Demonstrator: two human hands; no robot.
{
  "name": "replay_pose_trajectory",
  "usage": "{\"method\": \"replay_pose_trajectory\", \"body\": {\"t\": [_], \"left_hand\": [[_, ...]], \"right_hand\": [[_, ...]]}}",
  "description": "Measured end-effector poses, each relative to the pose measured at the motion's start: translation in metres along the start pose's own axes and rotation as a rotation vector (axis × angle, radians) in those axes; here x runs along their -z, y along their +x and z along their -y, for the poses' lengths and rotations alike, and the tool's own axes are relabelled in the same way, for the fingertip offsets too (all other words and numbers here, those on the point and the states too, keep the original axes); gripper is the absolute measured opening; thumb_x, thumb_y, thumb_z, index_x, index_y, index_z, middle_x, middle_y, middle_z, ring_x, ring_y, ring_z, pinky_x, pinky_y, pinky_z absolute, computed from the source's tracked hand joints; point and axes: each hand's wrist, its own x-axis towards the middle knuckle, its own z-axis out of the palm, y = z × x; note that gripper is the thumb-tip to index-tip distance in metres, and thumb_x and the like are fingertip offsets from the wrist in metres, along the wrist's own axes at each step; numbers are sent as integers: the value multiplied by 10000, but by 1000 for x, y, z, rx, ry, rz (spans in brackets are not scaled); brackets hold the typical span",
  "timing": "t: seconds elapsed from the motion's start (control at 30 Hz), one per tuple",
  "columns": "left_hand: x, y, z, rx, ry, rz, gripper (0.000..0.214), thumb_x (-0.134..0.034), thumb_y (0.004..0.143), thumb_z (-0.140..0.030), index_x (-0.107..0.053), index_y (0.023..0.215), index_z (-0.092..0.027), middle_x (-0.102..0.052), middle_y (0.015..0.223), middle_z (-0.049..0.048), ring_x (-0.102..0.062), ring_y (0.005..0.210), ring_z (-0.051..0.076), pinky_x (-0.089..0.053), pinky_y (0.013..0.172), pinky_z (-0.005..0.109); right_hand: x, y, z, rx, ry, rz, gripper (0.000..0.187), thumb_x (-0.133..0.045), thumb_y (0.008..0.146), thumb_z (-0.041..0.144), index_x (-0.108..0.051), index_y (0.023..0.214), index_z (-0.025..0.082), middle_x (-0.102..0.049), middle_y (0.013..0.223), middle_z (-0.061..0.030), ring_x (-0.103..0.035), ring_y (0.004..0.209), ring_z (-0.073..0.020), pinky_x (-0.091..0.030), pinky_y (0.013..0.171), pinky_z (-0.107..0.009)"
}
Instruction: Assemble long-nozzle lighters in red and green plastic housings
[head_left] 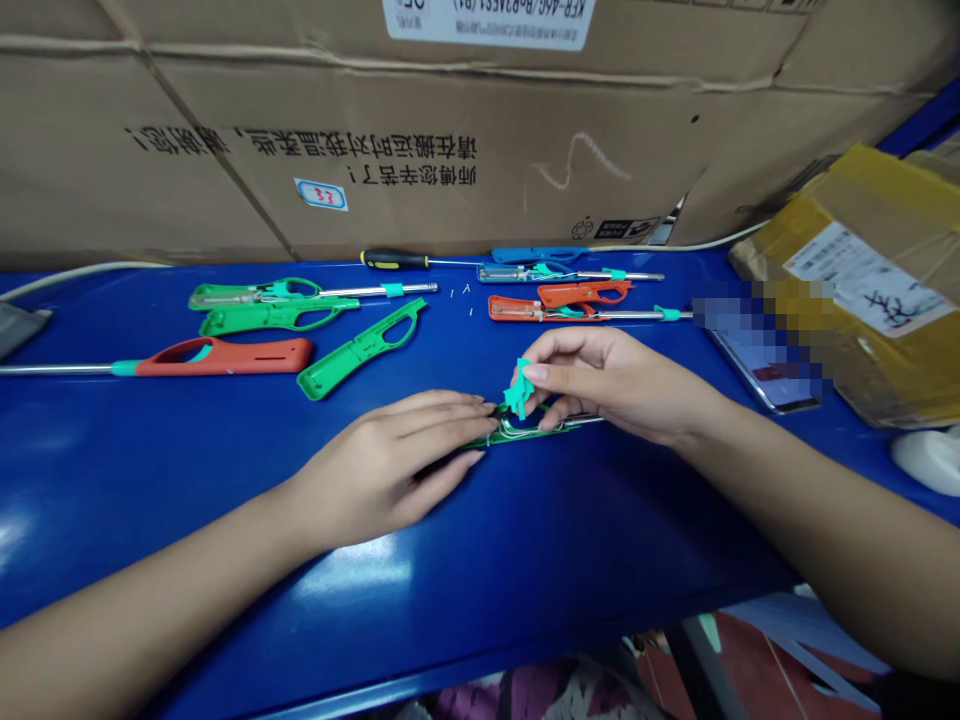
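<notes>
The person's left hand (397,455) lies cupped over an open green lighter (517,436) on a blue tabletop (112,480), fingers on its far side and thumb on its near side, holding it down; the palm hides most of the handle. The right hand (600,385) pinches a small turquoise piece (519,388) between thumb and fingertips, just above the lighter's exposed middle; the fingers cover part of the piece, and whether it touches the lighter is unclear. The metal tube runs rightward beneath this hand, its end hidden. Behind the left hand lie a loose green shell half (356,352) and a red-orange lighter (232,356), whose tube is cut off by the left edge. A cardboard box (300,100) with upside-down printing fills the background, its top out of view. At right, pixelation covers parts of a phone (765,360) and a taped package (847,300); a white object (930,460), cropped by the edge, is hard to identify.
</notes>
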Motion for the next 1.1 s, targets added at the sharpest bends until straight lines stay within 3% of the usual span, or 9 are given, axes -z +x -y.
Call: {"method": "replay_pose_trajectory", "body": {"t": [0.17,0.33,0.5,0.6,0.77,0.93,1.1], "left_hand": [[-3,7,-7,185,-7,-216,308,-785,869,-283,-721,1125,-125,-779,1034,88,-708,999,192,-581,924,311],[-6,10,-7,237,-88,-245,180,-771,878,-232,-751,1024,-130,-775,934,64,-697,911,165,-576,841,275],[-9,10,-5,265,-84,-280,132,-768,872,-208,-757,982,-137,-766,915,55,-694,874,154,-570,825,267],[-10,11,-6,281,-81,-285,143,-777,862,-215,-762,984,-143,-770,920,54,-698,874,155,-573,820,259],[-6,22,-9,215,-21,-170,157,-731,903,-224,-769,1030,-139,-779,908,57,-689,901,174,-569,815,272],[1,39,-8,144,147,32,198,-656,961,-298,-760,1045,-152,-751,937,65,-662,894,209,-539,807,342],[-5,40,0,158,135,48,212,-626,980,-322,-751,1069,-176,-694,965,69,-618,904,201,-514,809,338]], "right_hand": [[-15,-1,-5,93,35,-21,310,-866,752,357,-667,896,168,-727,845,1,-741,791,-134,-640,704,-246],[-26,-5,-12,212,-71,-60,279,-844,771,345,-668,893,165,-720,806,-2,-711,715,-119,-609,681,-239],[-17,-11,-5,497,-585,-97,87,-722,879,256,-720,876,169,-724,889,-34,-682,798,-135,-540,653,-229],[-7,-17,4,605,-892,-23,88,-670,918,215,-747,912,172,-726,909,-38,-667,821,-139,-521,729,-260],[5,-26,16,543,-1182,43,124,-652,932,230,-767,905,192,-736,948,-42,-669,886,-177,-489,785,-303],[11,-27,17,500,-1251,24,113,-656,910,221,-764,890,192,-721,911,-38,-657,865,-184,-473,760,-304],[11,-26,17,427,-1227,25,132,-635,928,252,-757,935,203,-720,937,-39,-650,851,-174,-453,741,-293]]}}
